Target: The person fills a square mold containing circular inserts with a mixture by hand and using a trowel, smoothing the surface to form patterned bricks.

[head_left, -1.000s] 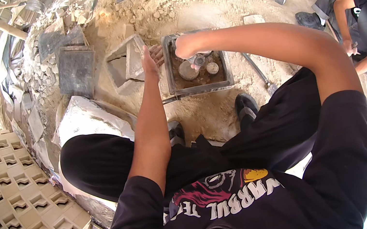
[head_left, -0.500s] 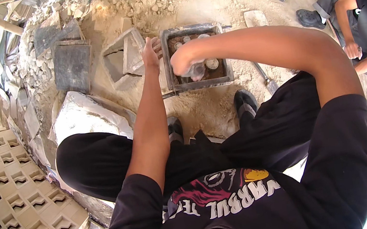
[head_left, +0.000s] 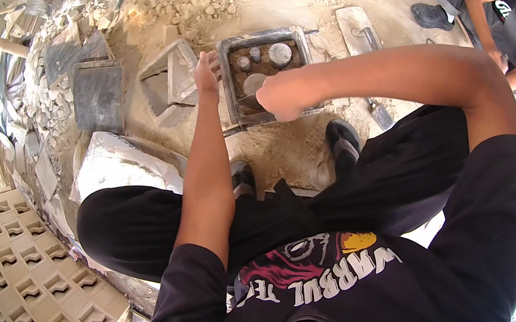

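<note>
A dark rectangular box frame lies on the sandy ground before my feet, packed with brown sand. Several round, pale grey pieces sit in the sand, among them a large disc at the far right and another disc near the middle. My right hand is closed over the box's near part. What it grips is mostly hidden; a thin, dark flat edge shows at its left side. Beside the box's left wall, my left hand is held open with the fingers stretched away from me, holding nothing.
An angular grey block and dark flat slabs lie left of the box. Right of it are a trowel and a brush-like tool. Another person sits at the far right. Rubble and a white sack lie left.
My right hand has drawn back toward me and slightly right, uncovering the discs and sand. My left hand stays beside the box. The whole view has shifted slightly.
</note>
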Tool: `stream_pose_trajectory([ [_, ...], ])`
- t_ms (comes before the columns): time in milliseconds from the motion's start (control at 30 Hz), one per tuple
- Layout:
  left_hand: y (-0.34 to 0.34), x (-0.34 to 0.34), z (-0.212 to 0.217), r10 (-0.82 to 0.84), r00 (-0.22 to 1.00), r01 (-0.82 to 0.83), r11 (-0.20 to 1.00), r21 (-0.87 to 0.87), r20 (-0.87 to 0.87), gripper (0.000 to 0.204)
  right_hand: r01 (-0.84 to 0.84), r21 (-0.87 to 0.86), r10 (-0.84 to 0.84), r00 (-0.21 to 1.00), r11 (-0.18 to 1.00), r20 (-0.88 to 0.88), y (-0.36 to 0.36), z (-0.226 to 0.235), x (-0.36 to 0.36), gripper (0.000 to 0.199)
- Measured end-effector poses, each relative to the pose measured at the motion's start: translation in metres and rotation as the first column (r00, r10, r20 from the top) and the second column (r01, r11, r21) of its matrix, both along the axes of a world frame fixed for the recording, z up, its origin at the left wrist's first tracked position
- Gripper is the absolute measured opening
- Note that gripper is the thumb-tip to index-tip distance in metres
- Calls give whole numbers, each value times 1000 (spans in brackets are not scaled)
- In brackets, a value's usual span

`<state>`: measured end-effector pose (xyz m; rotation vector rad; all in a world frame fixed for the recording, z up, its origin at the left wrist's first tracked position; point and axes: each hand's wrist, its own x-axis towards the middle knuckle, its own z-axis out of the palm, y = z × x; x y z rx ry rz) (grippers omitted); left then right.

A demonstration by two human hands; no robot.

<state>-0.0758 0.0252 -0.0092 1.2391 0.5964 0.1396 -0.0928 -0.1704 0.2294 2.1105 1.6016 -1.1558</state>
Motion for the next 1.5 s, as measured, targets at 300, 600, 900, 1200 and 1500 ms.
stream_pose_trajectory([
  [300, -5, 11, -25, 49, 982, -121, 905, 409, 181, 48, 93, 176, -116, 985, 980, 127, -45, -42, -8, 16],
  [600, 3, 13, -30, 57, 988, -101, 942, 320, 144, 46, -49, 46, 39, 979, 998, 198, -41, -29, -9, 18],
  [900, -2, 7, -18, 100, 988, -120, 977, 176, 119, 43, 49, 63, -56, 992, 997, 111, -23, -14, -12, 21],
  [1200, -37, -18, -1, -153, 958, -194, 270, 943, 241, 29, -7, -302, 70, 978, 953, 198, -31, -10, 36, 24],
  [1500, -51, -36, 24, -177, 980, 131, 217, 967, -93, 21, -74, -169, 110, 971, 983, 214, -38, -9, 20, 24],
])
